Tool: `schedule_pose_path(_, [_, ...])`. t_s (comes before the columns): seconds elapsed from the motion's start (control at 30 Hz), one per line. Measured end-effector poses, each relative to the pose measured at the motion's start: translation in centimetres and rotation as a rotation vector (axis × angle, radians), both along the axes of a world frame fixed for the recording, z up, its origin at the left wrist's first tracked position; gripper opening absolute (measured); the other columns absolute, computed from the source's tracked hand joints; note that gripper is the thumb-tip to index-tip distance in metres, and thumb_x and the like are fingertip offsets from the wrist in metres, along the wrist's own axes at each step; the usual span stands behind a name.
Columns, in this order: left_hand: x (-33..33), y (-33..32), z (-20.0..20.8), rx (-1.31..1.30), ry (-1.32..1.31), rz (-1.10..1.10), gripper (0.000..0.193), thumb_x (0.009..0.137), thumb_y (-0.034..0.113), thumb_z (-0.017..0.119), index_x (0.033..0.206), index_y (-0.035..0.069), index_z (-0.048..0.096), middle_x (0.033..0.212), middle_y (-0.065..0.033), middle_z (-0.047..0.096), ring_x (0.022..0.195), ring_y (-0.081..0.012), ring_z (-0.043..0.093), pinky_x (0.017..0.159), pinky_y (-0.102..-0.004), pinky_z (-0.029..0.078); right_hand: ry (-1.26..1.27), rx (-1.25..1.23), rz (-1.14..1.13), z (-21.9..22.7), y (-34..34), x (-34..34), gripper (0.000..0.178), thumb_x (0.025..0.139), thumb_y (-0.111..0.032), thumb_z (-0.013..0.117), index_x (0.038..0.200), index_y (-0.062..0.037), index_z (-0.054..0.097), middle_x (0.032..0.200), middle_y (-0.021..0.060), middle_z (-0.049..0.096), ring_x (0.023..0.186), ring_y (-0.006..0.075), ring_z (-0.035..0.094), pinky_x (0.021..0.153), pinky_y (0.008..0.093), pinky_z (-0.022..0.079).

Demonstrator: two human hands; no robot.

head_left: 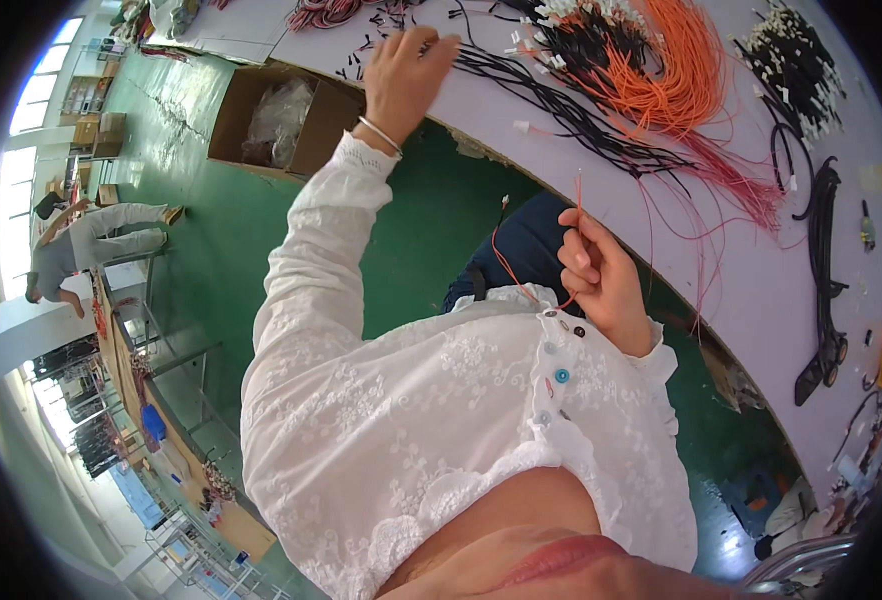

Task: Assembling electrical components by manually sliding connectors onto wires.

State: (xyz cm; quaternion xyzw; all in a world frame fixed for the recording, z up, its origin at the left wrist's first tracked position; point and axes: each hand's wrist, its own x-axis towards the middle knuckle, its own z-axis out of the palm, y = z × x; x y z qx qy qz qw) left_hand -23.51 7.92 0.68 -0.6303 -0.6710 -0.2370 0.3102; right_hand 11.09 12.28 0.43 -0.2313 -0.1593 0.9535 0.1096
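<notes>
A thin red wire [521, 275] is pinched in the right hand [601, 280], held off the surface on the near side of its edge. One end stands straight up above the fingers; the rest loops down and left, rising to a small pale tip. Far left on the surface, the left hand [401, 80] touches a bundle of black wires [561, 110] with white plugs, which runs right.

The left arm, in a white lace sleeve, stretches far out and up, with the left hand [401, 75] at its end, knuckles up and fingers curled downward. The right hand [601, 280] sits nearer, close to the chest, raised with fingertips pinched together, thumb side facing left.
</notes>
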Motion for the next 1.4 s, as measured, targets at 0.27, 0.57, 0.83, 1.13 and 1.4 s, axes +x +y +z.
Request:
schedule_pose_path(0.27, [3.3,1.7,-2.0,-0.252,-0.135,-0.274,0.015,0.090,0.010,0.071,0.105,0.011,0.070,0.109,-0.0026,0.067,0.097,-0.0254,0.067,0.081,-0.0386,0.055,0.054,-0.027,0.002,-0.7,0.1,0.0,0.024,0.109,-0.022,0.048,0.116,-0.0029,0.060,0.071,-0.0012,0.052,0.054,0.0042,0.033,0.045,0.0212,0.025])
schedule_pose_path(0.57, [5.3,2.4,7.7,0.074,-0.461,-0.244,0.003,0.096,0.007,0.068,0.099,0.006,0.068,0.080,-0.0074,0.069,0.063,-0.0246,0.067,0.057,-0.0333,0.053,0.153,-0.056,-0.132,-3.2,1.4,-2.1,0.021,0.109,-0.020,0.051,0.117,-0.0026,0.059,0.096,0.0066,0.063,0.066,0.0074,0.048,0.051,0.0192,0.037])
schedule_pose_path(0.83, [17.7,-12.0,1.6,-0.332,-0.599,-0.324,0.021,0.081,-0.003,0.077,0.101,0.004,0.072,0.079,-0.0105,0.071,0.059,-0.0240,0.064,0.055,-0.0335,0.050,0.039,-0.066,-0.470,-0.4,0.1,-1.1,0.026,0.110,-0.021,0.048,0.125,-0.0028,0.058,0.125,0.0148,0.068,0.097,0.0208,0.068,0.103,0.0383,0.053])
schedule_pose_path(1.13, [17.5,-22.5,-11.6,-0.634,-1.274,0.137,0.007,0.096,0.009,0.070,0.100,0.003,0.069,0.073,-0.0059,0.069,0.061,-0.0095,0.064,0.055,-0.0262,0.047,0.084,-0.067,-0.757,-2.6,1.2,6.1,0.019,0.109,-0.015,0.042,0.108,-0.0066,0.058,0.068,-0.0044,0.039,0.057,0.0079,0.032,0.054,0.0259,0.028])
schedule_pose_path(1.4, [12.7,-24.6,-16.2,-1.004,-1.232,0.089,0.006,0.094,0.009,0.070,0.097,0.005,0.071,0.081,-0.0082,0.075,0.067,-0.0205,0.071,0.063,-0.0312,0.053,-0.036,0.095,-0.840,-1.9,-1.5,7.5,0.022,0.111,-0.025,0.043,0.102,-0.0108,0.057,0.068,-0.0061,0.035,0.057,0.0056,0.027,0.051,0.0233,0.023])
